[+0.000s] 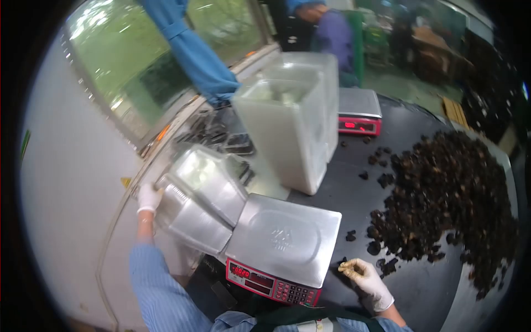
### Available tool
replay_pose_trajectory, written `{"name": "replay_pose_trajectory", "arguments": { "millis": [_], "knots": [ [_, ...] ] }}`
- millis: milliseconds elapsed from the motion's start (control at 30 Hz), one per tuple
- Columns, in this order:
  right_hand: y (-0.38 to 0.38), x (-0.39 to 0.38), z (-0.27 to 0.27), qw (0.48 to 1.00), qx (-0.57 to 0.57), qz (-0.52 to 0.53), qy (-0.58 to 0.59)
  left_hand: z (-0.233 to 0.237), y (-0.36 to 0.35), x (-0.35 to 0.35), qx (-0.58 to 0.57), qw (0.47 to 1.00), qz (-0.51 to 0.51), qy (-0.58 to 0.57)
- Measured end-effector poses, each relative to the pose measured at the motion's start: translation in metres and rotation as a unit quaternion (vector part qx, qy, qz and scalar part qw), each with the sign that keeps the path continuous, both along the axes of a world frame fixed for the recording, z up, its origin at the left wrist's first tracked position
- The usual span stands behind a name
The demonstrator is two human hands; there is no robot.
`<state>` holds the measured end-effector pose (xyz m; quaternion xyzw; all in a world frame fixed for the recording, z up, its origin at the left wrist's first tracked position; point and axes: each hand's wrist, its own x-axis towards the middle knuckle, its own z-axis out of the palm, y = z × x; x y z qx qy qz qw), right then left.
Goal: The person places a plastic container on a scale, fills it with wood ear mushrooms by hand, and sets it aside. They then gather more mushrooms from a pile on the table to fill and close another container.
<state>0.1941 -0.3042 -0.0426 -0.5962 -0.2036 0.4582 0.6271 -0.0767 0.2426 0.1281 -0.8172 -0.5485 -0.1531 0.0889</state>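
Observation:
My left hand (149, 198), in a white glove, is at the far left with its fingers closed on the end of a stack of clear plastic trays (196, 221). Another stack of clear trays (207, 177) leans beside it. Right of these, a scale (285, 235) with a bare metal plate shows red digits. My right hand (369, 282), gloved with yellow-stained fingertips, is over the dark table right of the scale. Its fingers are curled together; what they hold, if anything, I cannot make out. A small dark piece (341, 262) lies by the fingertips.
A large heap of dark, dried-mushroom-like pieces (442, 199) covers the table's right side. Tall stacks of translucent containers (287, 133) stand behind the scale. Farther back are a second scale (358, 110) and a person in purple (334, 36). A window and blue curtain (193, 52) are at left.

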Motion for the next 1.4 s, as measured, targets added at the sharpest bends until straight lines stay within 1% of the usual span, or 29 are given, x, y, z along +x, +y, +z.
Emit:
{"name": "replay_pose_trajectory", "arguments": {
  "millis": [33, 67, 133, 167, 200, 233, 267, 300, 367, 433, 500, 567, 633, 733, 767, 800, 833, 933, 967, 1000, 1033, 1067, 1133, 1233, 1300, 1367, 1400],
  "knots": [
    [-0.004, 0.000, -0.001, 1.000, 0.001, -0.007, 0.001, 0.000, 0.002, -0.001, 0.012, 1.000, -0.016, -0.011],
    [-0.006, 0.000, -0.006, 0.999, 0.003, -0.002, -0.032, 0.001, 0.001, -0.002, 0.021, 0.999, -0.033, -0.025],
    [-0.009, -0.002, -0.004, 0.998, 0.002, -0.007, -0.056, -0.002, 0.009, -0.006, 0.090, 0.992, -0.064, -0.055],
    [-0.011, -0.004, -0.004, 0.998, 0.002, -0.015, -0.061, -0.005, 0.016, -0.009, 0.087, 0.995, -0.037, -0.043],
    [-0.012, -0.006, -0.006, 0.997, -0.003, -0.010, -0.076, -0.010, 0.034, -0.019, 0.084, 0.994, -0.050, -0.049],
    [-0.014, -0.008, -0.010, 0.996, -0.009, -0.006, -0.092, -0.006, 0.023, -0.015, 0.057, 0.995, -0.050, -0.072],
    [-0.017, -0.011, -0.013, 0.996, 0.008, -0.007, -0.085, -0.006, 0.026, -0.014, 0.067, 0.996, -0.025, -0.044],
    [-0.019, -0.014, -0.015, 0.997, 0.014, -0.007, -0.076, -0.002, 0.031, -0.018, 0.046, 0.998, -0.030, -0.014],
    [-0.024, -0.023, -0.020, 0.999, 0.018, -0.005, -0.050, 0.001, 0.020, -0.015, 0.105, 0.994, 0.005, 0.004],
    [-0.028, -0.029, -0.024, 0.998, -0.002, 0.009, -0.065, 0.011, 0.052, -0.034, 0.187, 0.973, -0.011, -0.133],
    [-0.031, -0.036, -0.026, 0.997, -0.014, 0.025, -0.075, 0.011, 0.055, -0.035, 0.151, 0.982, -0.016, -0.111],
    [-0.033, -0.038, -0.026, 0.996, -0.020, 0.033, -0.083, -0.005, 0.068, -0.034, 0.101, 0.975, -0.150, -0.133],
    [-0.035, -0.039, -0.027, 0.995, -0.018, 0.021, -0.091, 0.003, 0.052, -0.019, 0.041, 0.993, -0.111, -0.016],
    [-0.042, -0.032, -0.024, 0.994, -0.035, 0.009, -0.101, 0.013, 0.018, -0.001, 0.002, 0.997, -0.072, -0.001],
    [-0.043, -0.031, -0.023, 0.994, -0.042, 0.008, -0.103, 0.014, 0.014, 0.002, 0.031, 0.997, -0.071, 0.010],
    [-0.042, -0.031, -0.027, 0.993, -0.019, -0.034, -0.111, 0.012, 0.011, 0.003, 0.060, 0.996, -0.069, 0.021],
    [-0.045, -0.029, -0.030, 0.993, -0.023, -0.048, -0.107, 0.009, 0.012, 0.003, 0.088, 0.993, -0.066, 0.031],
    [-0.052, -0.019, -0.031, 0.988, -0.031, -0.080, -0.130, 0.002, 0.025, -0.008, 0.154, 0.983, -0.098, -0.021],
    [-0.053, -0.015, -0.032, 0.984, -0.034, -0.099, -0.142, 0.005, 0.035, -0.014, 0.159, 0.973, -0.080, -0.144],
    [-0.054, -0.010, -0.035, 0.974, -0.024, -0.124, -0.188, 0.012, 0.036, -0.014, 0.157, 0.950, -0.054, -0.263],
    [-0.053, -0.005, -0.036, 0.961, -0.013, -0.148, -0.233, 0.019, 0.035, -0.013, 0.165, 0.908, -0.040, -0.383],
    [-0.056, 0.002, -0.035, 0.957, -0.038, -0.148, -0.248, 0.019, 0.033, -0.013, 0.199, 0.873, -0.051, -0.442],
    [-0.053, 0.014, -0.033, 0.924, -0.065, -0.191, -0.324, 0.022, 0.009, -0.011, 0.241, 0.864, -0.102, -0.429],
    [-0.034, 0.039, -0.039, 0.875, -0.088, -0.225, -0.419, 0.002, -0.056, 0.000, 0.218, 0.881, -0.209, -0.365],
    [-0.005, 0.058, -0.048, 0.825, -0.066, -0.211, -0.520, -0.021, -0.102, 0.003, 0.169, 0.893, -0.281, -0.310],
    [0.031, 0.068, -0.054, 0.772, -0.049, -0.201, -0.601, -0.049, -0.146, 0.002, 0.124, 0.897, -0.357, -0.227],
    [0.045, 0.072, -0.056, 0.762, -0.092, -0.151, -0.624, -0.063, -0.167, 0.003, 0.098, 0.895, -0.391, -0.190]
  ]
}}
